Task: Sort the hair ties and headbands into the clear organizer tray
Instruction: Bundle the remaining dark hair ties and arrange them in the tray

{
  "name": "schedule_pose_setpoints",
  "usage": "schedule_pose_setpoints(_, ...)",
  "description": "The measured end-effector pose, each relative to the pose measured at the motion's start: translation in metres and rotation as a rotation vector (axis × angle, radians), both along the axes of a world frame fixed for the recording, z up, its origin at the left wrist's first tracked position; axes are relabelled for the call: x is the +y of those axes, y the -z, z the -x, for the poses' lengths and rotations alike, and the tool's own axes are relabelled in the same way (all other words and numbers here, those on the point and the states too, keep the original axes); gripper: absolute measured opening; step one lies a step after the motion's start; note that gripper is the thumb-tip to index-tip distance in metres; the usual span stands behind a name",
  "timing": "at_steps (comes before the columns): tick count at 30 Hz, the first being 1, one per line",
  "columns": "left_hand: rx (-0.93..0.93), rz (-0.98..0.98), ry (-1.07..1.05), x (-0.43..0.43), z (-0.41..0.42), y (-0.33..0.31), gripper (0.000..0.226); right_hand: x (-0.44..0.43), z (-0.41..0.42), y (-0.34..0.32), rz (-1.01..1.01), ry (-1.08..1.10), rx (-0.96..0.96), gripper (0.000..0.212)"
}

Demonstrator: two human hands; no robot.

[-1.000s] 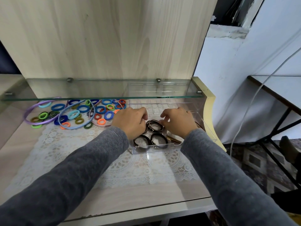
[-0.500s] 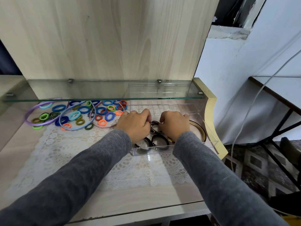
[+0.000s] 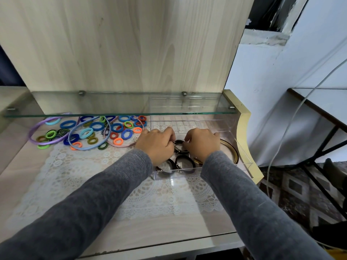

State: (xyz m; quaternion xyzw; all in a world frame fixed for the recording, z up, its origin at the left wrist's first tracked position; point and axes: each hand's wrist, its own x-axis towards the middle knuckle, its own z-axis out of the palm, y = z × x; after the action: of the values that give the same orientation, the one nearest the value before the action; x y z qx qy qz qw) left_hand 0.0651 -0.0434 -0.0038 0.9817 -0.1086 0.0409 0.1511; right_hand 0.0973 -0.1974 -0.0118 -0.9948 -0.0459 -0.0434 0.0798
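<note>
Clear acrylic organizer tray (image 3: 242, 147), open-topped, on the white lace mat (image 3: 90, 177) under the glass shelf (image 3: 116, 106); all places below are given from this tray. Inside its near end: dark looped ties with metal clasps (image 3: 183, 161), two lying flat against the front wall, a third (image 3: 179, 147) just behind them between the two hands. Left hand (image 3: 156, 145) and right hand (image 3: 202, 142), both curled narrow with knuckles up, fingertips closed on that third dark loop from either side. Change over the last second: the hands have drawn closer together over the loop, and the right hand has shifted left, uncovering a gold-rimmed brown hoop band (image 3: 230, 151) lying in the tray's right part (its near arc is hidden by the sleeve). Judged meaning: the dark set is being seated, not fetched; this compartment is near done. Left of the tray, well apart from it: heap of coloured fabric hair ties (image 3: 97, 131) and thin pastel headbands (image 3: 47, 136), unsorted, the bulk of the task.
</note>
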Motion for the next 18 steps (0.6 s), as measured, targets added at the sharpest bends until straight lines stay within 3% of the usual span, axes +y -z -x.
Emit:
schedule_pose_setpoints(12,0.011,0.017,0.001,0.0029,0.0006,0.0014,0.019,0.0043,-0.0008,0.0003,-0.338,0.076,0.145,0.009)
schedule_pose_setpoints(18,0.025,0.034,0.002,0.0061,0.0028,0.0019,0.020,0.0009,-0.0019,-0.0010,-0.405,0.087,0.139,0.005)
